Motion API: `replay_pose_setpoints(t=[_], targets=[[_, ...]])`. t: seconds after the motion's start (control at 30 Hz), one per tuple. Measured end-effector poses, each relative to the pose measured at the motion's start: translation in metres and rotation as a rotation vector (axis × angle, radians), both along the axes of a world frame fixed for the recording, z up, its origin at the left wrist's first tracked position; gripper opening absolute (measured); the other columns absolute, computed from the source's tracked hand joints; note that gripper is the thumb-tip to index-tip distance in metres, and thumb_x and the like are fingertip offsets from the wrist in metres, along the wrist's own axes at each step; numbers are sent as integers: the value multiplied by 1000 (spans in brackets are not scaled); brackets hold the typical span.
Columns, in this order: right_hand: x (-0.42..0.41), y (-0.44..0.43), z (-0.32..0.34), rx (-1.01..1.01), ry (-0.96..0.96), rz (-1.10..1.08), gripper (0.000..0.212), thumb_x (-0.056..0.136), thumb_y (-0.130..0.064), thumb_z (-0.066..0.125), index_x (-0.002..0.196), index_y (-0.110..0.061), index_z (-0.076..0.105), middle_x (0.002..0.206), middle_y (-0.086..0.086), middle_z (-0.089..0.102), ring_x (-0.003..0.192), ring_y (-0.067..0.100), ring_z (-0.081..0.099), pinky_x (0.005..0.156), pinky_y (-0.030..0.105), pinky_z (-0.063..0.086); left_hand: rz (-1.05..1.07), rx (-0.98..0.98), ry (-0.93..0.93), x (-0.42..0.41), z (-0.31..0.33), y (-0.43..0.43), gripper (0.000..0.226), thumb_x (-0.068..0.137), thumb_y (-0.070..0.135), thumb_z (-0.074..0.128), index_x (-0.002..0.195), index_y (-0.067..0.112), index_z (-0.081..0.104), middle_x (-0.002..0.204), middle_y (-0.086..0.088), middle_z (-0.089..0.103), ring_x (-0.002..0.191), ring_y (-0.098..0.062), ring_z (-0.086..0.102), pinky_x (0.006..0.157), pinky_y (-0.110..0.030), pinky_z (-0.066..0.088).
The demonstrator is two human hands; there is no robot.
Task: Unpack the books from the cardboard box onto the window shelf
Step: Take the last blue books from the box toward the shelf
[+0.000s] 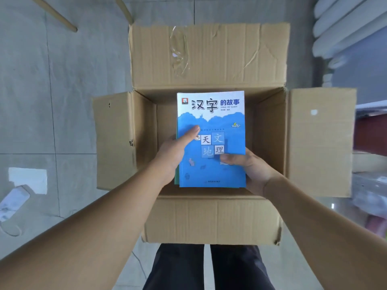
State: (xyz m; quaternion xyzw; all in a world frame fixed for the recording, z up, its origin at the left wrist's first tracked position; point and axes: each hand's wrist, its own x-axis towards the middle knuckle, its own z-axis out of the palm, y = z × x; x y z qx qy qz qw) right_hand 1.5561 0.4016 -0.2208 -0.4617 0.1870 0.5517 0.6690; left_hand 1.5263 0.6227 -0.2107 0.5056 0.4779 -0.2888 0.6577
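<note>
Stack of paperbacks (211,122), with a blue-covered title on top and a green edge showing beneath at its 9 o'clock side. It is held level over the mouth of the open cardboard box (270,132) and appears to be lifted free. The left hand (173,155) grasps the stack at its 9 o'clock edge, thumb (191,133) laid across the cover and fingers hidden below. The right hand (251,170) grasps the 5 o'clock corner the same way. The flaps (209,55) lie folded outward at 12, 3, 6 and 9 o'clock, so the way up looks unobstructed. The stack hides the bottom of the box, so whether more books remain cannot be told. The window shelf is not in view.

For a sound lift, press the thumbs down against the fingers so the glossy covers do not slide apart. Hold the stack flat and raise it straight past the walls before turning toward the shelf. The lower books, offset toward 9 o'clock, seem likeliest to slip.
</note>
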Motion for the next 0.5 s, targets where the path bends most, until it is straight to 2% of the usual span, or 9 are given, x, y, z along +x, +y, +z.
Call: replay_pose_setpoints(t=[0.1, 0.23, 0.33, 0.5], targets=[[6, -10, 36, 25, -38, -54, 46, 91, -20, 76, 135, -30, 69, 139, 5, 72, 124, 30, 70, 89, 41, 62, -21, 36, -87, 10, 35, -14, 35, 82, 48, 85, 102, 22, 77, 94, 1, 85, 80, -21, 82, 61, -32, 63], [23, -20, 96, 63, -150, -83, 35, 93, -18, 72, 125, -33, 76, 131, 2, 76, 117, 26, 74, 85, 37, 64, -39, 55, -203, 34, 94, -27, 33, 84, 44, 85, 104, 19, 77, 93, 0, 85, 79, -21, 82, 58, -32, 63], [40, -27, 145, -2, -239, -141, 35, 91, -19, 74, 124, -30, 76, 132, 5, 76, 118, 31, 73, 85, 41, 64, -71, 85, -320, 57, 151, -35, 38, 77, 49, 86, 103, 22, 77, 93, 2, 85, 81, -20, 82, 62, -33, 64], [71, -36, 254, -48, -444, -180, 51, 88, -20, 73, 138, -19, 65, 135, 8, 73, 123, 35, 70, 102, 56, 56, -100, 108, -544, 91, 266, -45, 34, 77, 47, 83, 101, 23, 79, 100, -2, 84, 87, -23, 82, 64, -33, 64]])
